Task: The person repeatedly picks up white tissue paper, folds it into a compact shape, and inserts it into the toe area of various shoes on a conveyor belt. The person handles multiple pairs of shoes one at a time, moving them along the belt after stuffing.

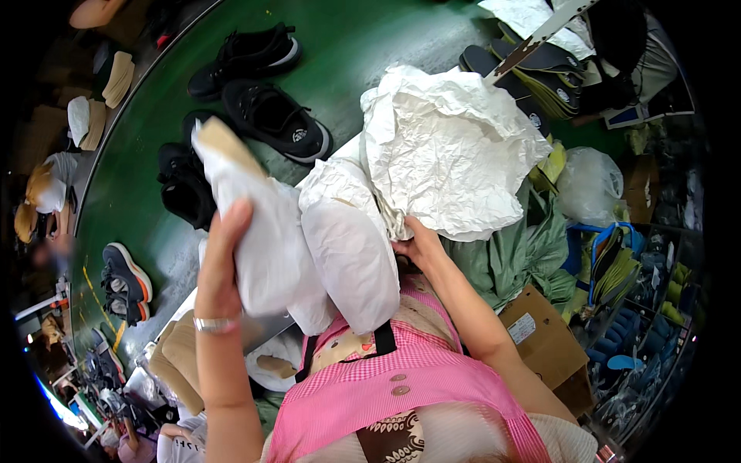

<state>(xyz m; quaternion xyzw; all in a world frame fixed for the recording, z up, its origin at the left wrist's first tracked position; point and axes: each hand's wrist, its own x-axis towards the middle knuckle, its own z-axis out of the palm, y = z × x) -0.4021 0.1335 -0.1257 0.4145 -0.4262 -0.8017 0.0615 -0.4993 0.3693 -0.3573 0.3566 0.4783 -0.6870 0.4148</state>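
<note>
My left hand [222,266], closed, grips a white paper-wrapped insert [266,247] with brown cardboard showing at its upper end; that end is slightly blurred. Another white-wrapped insert [351,266] lies close beside it, above my apron. My right hand [421,245] is closed at the lower edge of a large crumpled sheet of white paper [455,150], its fingertips partly hidden by the folds. Beyond my left hand, a black shoe [185,185] stands on the green table [347,46]. Further black shoes [278,123] sit just past it.
A grey shoe with an orange-edged sole [127,284] stands at the table's left. Stacked insoles [532,73] lie at the far right beside a metal post [540,38]. On the right are a green sack [502,255], a cardboard box [544,332] and a clear plastic bag [588,184].
</note>
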